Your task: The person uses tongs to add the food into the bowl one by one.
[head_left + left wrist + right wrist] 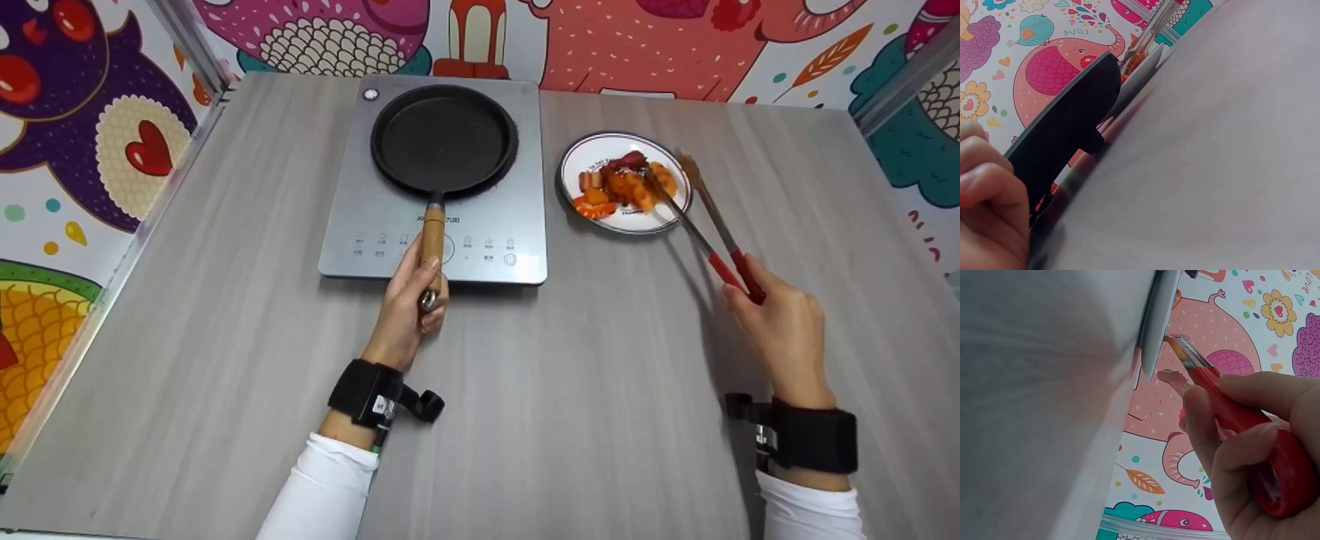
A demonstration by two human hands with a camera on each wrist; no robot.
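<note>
Though well apart, left hand (406, 306) curled round pan handle (433, 236) (pan (445, 139) just beyond), right hand (789, 330) curled round tongs (721, 221).

Looks like a small walled booth fitted out as a kitchen. Reads as kitchen from the induction cooker (499, 206) near the far edge of the grey table (202, 322), with a frying pan (446, 139), and the plate (589, 155) of food (626, 187) toward the far right corner; as booth from cartoon-printed panels (600, 52) along the far, left and right edges, with metal posts (904, 90) at both far corners
</note>
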